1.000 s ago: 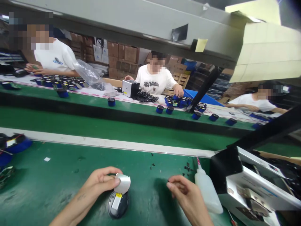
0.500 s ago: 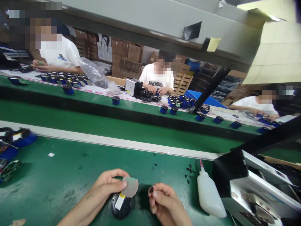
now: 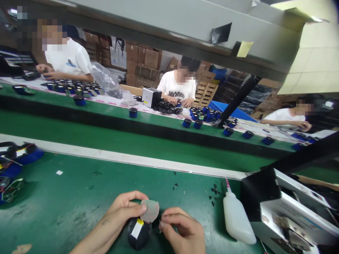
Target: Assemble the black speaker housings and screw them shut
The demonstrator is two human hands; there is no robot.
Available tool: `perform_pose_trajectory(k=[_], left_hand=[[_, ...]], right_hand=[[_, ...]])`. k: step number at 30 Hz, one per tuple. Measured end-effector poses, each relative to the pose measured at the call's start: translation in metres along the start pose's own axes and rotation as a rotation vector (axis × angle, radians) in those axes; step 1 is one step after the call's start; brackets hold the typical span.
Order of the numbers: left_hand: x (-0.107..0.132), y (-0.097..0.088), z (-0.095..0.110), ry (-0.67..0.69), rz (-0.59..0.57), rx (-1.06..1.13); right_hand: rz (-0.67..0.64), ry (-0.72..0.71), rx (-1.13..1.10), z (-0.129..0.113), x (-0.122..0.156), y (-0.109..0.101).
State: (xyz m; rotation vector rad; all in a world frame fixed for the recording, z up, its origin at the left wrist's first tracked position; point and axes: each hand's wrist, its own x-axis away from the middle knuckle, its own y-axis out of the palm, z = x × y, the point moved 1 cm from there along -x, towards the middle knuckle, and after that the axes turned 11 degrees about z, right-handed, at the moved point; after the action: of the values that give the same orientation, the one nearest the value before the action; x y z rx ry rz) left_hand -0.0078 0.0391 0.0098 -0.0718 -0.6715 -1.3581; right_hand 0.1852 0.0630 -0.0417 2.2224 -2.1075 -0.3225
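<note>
Two hands: close together, almost touching.
Left hand (image 3: 123,211): pinched a thin grey rounded pad (image 3: 149,210) just above a black round shell (image 3: 139,233).
Right hand (image 3: 181,229): fingertips pinched beside that pad; contents unclear.
White plastic squeeze bottle (image 3: 237,220): lay right of the right hand, apart.

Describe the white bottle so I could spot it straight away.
Start at the near green workbench, then go to its right end, where a grey machine stands. The bottle sits just left of it: the only white container there, with a thin pink-striped nozzle.
</note>
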Motion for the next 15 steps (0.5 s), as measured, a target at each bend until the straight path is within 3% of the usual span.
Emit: perform_pose_trajectory(k=[15], left_hand=[[-0.002,-0.003,-0.007,0.073,0.018,-0.094]], right_hand=[[-0.036,-0.297,0.209,-0.009,0.004,0.005]])
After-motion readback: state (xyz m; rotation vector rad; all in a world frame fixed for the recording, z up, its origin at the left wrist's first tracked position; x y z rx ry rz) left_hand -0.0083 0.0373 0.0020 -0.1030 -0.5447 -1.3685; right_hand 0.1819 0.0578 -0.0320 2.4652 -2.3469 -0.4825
